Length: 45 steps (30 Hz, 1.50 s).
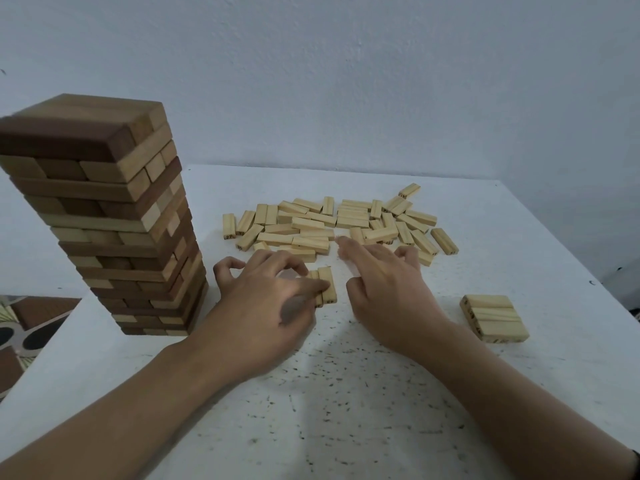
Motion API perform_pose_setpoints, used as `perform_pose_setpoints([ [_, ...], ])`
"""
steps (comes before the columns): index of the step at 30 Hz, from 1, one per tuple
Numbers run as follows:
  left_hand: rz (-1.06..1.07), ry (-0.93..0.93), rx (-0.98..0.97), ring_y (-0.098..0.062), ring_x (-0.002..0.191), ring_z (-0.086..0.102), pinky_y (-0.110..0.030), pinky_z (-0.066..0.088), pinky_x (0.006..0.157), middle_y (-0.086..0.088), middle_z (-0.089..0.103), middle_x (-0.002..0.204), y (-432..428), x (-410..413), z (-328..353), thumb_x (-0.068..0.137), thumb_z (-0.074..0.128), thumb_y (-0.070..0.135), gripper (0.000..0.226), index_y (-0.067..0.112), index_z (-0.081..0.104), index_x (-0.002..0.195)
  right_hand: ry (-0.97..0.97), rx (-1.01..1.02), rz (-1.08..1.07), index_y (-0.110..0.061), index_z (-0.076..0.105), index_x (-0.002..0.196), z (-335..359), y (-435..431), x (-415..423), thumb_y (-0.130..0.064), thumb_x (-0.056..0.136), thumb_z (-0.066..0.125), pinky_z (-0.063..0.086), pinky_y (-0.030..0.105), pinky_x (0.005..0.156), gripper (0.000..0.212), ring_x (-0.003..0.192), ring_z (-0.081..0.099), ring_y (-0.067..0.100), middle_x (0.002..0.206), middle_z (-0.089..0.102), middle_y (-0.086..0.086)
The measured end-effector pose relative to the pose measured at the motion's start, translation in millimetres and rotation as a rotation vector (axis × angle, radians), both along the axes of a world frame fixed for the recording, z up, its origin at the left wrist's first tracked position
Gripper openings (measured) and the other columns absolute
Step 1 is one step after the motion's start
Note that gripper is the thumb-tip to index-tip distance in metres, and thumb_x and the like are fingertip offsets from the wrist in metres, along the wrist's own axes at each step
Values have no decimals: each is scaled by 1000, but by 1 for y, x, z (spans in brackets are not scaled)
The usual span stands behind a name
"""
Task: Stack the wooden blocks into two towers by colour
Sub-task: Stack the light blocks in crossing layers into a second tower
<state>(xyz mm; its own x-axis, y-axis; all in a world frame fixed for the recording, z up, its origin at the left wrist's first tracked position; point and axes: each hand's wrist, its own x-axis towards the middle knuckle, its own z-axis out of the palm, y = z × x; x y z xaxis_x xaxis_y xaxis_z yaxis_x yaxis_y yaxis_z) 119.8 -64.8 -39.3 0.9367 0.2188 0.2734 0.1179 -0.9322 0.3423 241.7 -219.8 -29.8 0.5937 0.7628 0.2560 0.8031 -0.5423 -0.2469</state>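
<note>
A: Left grip (266, 299), state?

B: Fingers curved, and the forefinger tip lies on top of a small set of pale blocks (329, 284). The set lies flat on the desk (346, 410), side by side, just past the fingertips on the thumb side. There is motion blur, so I cannot tell whether the thumb pinches the set or only touches it.

A: Right grip (388, 289)?

B: Fingers stretched forward and spread, little finger curled, holding nothing. The fingertips are blurred and reach the near edge of the loose pale pile (346, 221), which lies scattered beyond both grips. The small set lies between the two grips, clear of the right one.

A: Other blocks?

B: A tall tower of brown and tan blocks (104, 220) stands upright outboard of the left grip, near it but apart. A flat row of three pale blocks (493, 318) lies outboard of the right grip, well apart from it. Some pale block ends carry printed numbers, too small to read.
</note>
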Motion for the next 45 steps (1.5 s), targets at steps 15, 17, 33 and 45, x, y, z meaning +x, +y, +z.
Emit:
perform_pose_setpoints([
  [15,-37,-20,-44,3,123,38,-42,16,100,26,48,119,1,-2,3,92,42,50,36,50,66,120,135,260,102,-17,55,142,6,-16,-6,-14,86,65,40,25,104,57,119,52,8,124,64,-7],
  [17,-39,-21,-50,3,123,38,-40,14,101,26,48,119,0,-1,3,92,42,52,37,50,66,120,157,144,59,-17,41,153,6,-18,-4,-19,91,64,26,30,116,66,140,37,13,148,51,-4],
  [33,-104,-17,-122,16,122,31,-34,18,102,30,46,119,0,-2,4,93,62,56,32,47,63,123,149,-35,223,-14,52,146,13,-25,5,-39,91,70,45,33,102,63,114,49,9,122,49,-10],
  [45,-128,41,-177,28,117,21,-19,20,101,29,45,118,0,-1,3,84,70,61,51,44,60,131,280,-83,236,-28,59,136,18,-29,11,-52,80,79,40,14,83,64,102,49,1,110,52,-16],
])
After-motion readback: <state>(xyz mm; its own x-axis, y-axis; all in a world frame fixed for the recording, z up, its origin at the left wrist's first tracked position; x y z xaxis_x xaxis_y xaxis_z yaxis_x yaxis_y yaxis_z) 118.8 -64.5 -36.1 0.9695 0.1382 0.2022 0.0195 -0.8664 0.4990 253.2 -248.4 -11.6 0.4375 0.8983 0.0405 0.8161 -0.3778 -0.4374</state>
